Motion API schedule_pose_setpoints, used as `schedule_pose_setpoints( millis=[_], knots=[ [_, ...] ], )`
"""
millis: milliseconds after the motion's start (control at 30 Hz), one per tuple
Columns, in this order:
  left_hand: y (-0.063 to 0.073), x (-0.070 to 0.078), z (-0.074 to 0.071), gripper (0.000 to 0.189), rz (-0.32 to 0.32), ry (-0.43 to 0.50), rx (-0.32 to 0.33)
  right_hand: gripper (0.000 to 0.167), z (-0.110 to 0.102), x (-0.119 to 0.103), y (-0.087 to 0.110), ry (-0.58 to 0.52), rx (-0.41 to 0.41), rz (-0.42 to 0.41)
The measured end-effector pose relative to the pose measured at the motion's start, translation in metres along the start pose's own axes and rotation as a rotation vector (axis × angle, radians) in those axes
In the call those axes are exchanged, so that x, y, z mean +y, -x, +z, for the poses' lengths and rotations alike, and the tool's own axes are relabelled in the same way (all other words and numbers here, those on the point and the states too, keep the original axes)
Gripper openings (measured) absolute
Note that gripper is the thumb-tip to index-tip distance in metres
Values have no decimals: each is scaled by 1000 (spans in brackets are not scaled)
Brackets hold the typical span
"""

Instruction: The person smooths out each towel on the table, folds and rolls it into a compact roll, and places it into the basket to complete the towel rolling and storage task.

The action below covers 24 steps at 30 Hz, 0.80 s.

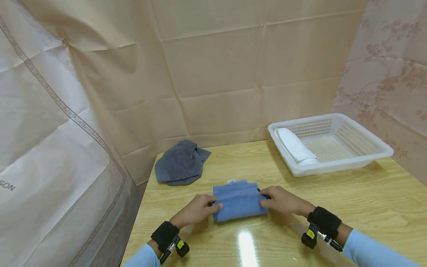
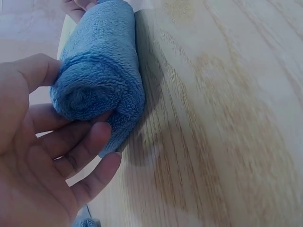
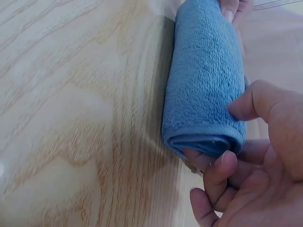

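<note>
A blue towel point(image 1: 238, 204), partly rolled up, lies on the table in front of the person. Its rolled part is on the near side, and a flat end with a small white tag extends toward the back. The left hand point(image 1: 198, 210) grips the left end of the roll, thumb on top; the left wrist view shows the spiral end of the towel point(image 2: 94, 85) between thumb and fingers. At the other end, the right hand point(image 1: 283, 200) holds the roll with its thumb on top. In the right wrist view, fingers reach under the folded layers of the towel point(image 3: 203, 104).
A crumpled dark grey towel point(image 1: 181, 163) lies at the table's back left. At the back right stands a white plastic basket point(image 1: 343, 163) with a rolled white towel point(image 1: 295, 145) along its left side. Cloth curtains point(image 1: 213, 74) hang behind the wooden table point(image 1: 207, 244).
</note>
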<state>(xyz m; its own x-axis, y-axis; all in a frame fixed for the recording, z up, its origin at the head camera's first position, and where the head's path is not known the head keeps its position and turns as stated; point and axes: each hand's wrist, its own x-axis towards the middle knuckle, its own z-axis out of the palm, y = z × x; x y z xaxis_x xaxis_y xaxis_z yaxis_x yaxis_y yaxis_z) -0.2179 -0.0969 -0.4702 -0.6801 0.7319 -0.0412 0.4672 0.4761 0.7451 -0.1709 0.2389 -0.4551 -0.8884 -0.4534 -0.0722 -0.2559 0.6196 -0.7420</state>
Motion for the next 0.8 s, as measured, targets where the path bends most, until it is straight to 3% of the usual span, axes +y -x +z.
schedule_pose_setpoints(
  millis=[133, 233, 333, 433, 533, 633, 800],
  knots=[
    [1, 1, 1, 44, -41, 22, 22, 26, 3, -2, -2, -71, 32, 64],
    [2, 1, 3, 34, -77, 70, 49, 30, 5, -2, -3, -131, 60, 112],
    [2, 0, 5, 22, -54, 82, 88, 33, 6, -3, -4, -138, 73, 112],
    [0, 2, 8, 15, 31, -28, 173, 34, 4, -5, -4, -132, 64, 89],
    [-2, 7, 9, 6, 128, -214, 274, 35, 2, -6, -3, -108, 73, 37],
    [-5, 12, 10, 4, 215, -370, 332, 30, 6, -7, -4, 42, 172, -95],
    [-7, 14, 14, 6, 355, -546, 385, 25, 23, -10, -7, 490, 441, -339]
  ],
)
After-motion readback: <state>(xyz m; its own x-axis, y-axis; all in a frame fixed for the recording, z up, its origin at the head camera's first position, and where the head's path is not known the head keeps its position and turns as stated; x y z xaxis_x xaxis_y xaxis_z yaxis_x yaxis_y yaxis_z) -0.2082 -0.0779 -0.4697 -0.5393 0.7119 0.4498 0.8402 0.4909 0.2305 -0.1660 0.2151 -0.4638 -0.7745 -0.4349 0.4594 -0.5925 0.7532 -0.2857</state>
